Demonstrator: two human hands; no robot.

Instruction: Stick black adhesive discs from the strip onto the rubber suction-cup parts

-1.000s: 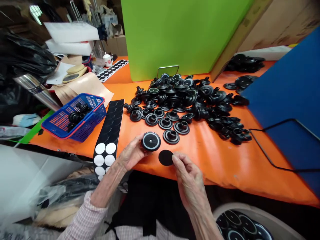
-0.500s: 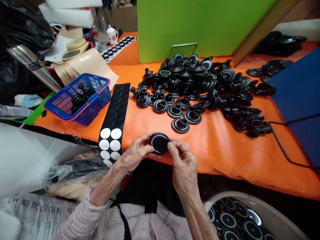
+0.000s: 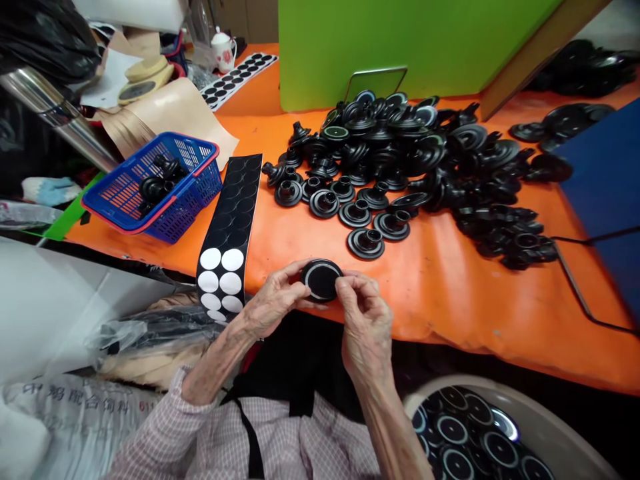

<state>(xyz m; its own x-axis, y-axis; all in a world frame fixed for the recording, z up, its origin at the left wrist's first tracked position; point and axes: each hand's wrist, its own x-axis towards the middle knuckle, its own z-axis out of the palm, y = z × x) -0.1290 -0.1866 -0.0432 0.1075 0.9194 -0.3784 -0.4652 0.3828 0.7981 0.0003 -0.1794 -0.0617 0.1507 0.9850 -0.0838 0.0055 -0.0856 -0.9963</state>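
My left hand [image 3: 275, 298] grips a round black knob-like disc [image 3: 311, 268] from its left side, thumb on the rim and fingers beneath. Its flat face is turned up, and a pale grey ring shows around much of it. Over the middle lies a matte black round sticker [image 3: 324, 283]. The thumb and fingers of my right hand [image 3: 367, 313] are pinched together at the sticker's right edge; the exact contact is partly hidden. Left of my hands, a strip of round black stickers [image 3: 235, 200] hangs over the table edge, with bare white circles at its near end.
A heap of black flanged knobs [image 3: 380, 147] covers the orange table [image 3: 425, 293]. At left stands a blue basket [image 3: 185, 213] holding a few knobs. A tub [image 3: 565, 427] of ringed black discs sits below right. A green board [image 3: 415, 47] rises behind.
The view has shifted slightly. On the disc in my hands, more of the pale ring shows around the black sticker, which sits nearer the middle. Both hands keep almost the same grip.
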